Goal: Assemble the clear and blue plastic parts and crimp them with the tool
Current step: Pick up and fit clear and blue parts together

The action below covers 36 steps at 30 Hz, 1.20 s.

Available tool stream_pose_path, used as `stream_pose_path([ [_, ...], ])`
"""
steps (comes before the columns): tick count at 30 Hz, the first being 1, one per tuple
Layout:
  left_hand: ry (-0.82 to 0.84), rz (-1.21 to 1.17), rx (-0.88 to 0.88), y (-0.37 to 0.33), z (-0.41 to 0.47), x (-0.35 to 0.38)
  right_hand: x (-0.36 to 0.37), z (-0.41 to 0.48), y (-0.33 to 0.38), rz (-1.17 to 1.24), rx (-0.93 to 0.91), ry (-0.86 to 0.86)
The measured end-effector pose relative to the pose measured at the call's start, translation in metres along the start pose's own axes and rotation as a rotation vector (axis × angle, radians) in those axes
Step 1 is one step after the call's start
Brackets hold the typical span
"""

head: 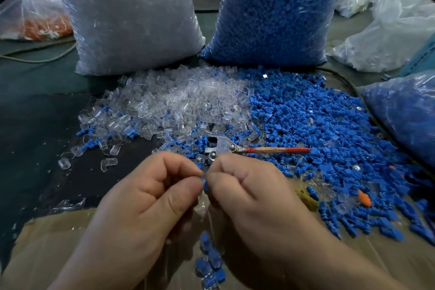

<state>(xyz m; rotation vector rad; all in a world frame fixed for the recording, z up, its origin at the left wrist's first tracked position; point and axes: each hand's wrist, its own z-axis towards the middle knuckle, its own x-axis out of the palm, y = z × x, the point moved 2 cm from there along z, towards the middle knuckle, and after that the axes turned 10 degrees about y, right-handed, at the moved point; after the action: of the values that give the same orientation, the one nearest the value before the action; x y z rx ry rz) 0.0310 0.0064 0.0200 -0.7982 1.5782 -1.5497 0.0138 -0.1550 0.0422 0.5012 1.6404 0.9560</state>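
Dark worktop (pixel 35 129) carries 2 touching heaps at its middle: clear parts (pixel 176 101) on the left, blue parts (pixel 317 125) on the right; toward the far edge stand the clear bag (pixel 129 19) and blue bag (pixel 277 12); the crimp tool (pixel 226 146) lies where the heaps meet, red handle pointing right; just nearer you, your left hand (pixel 141 195) and right hand (pixel 254 195) both pinch 1 blue piece (pixel 205 183) between curled fingertips.

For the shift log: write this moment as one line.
step: joining parts | left hand: pinches blue part | right hand: pinches same part | crimp tool: lying beyond hands, untouched
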Motion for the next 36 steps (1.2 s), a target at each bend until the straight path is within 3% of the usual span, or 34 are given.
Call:
stream_pose_path([
  [2, 0.084, 0.084, 0.072, -0.001, -0.001, 0.001, -0.002, -0.001, -0.004, 0.287, 0.132, 0.155],
  [3, 0.106, 0.141, 0.076, -0.002, -0.002, 0.0, -0.004, -0.002, -0.005, 0.251, 0.158, 0.226],
  [7, 0.158, 0.455, 0.01, 0.0, -0.004, -0.001, -0.012, -0.003, -0.008, -0.366, 0.11, 0.228],
  [13, 0.221, 0.701, -0.034, -0.005, -0.004, 0.004, -0.003, 0.0, -0.011, -0.528, 0.041, 0.075],
  [20, 0.385, 0.797, -0.046, -0.013, -0.003, -0.008, 0.003, -0.001, -0.008, -0.645, 0.003, 0.129],
  [27, 0.127, 0.857, -0.173, -0.003, -0.003, -0.029, -0.011, -0.006, -0.008, -0.611, 0.12, 0.311],
  [34, 0.345, 0.93, -0.154, -0.005, -0.006, -0.012, 0.01, -0.013, 0.003, -0.595, -0.018, 0.456],
  [36, 0.311, 0.932, -0.179, -0.005, -0.006, -0.011, 0.008, -0.012, 0.001, -0.584, -0.018, 0.439],
])
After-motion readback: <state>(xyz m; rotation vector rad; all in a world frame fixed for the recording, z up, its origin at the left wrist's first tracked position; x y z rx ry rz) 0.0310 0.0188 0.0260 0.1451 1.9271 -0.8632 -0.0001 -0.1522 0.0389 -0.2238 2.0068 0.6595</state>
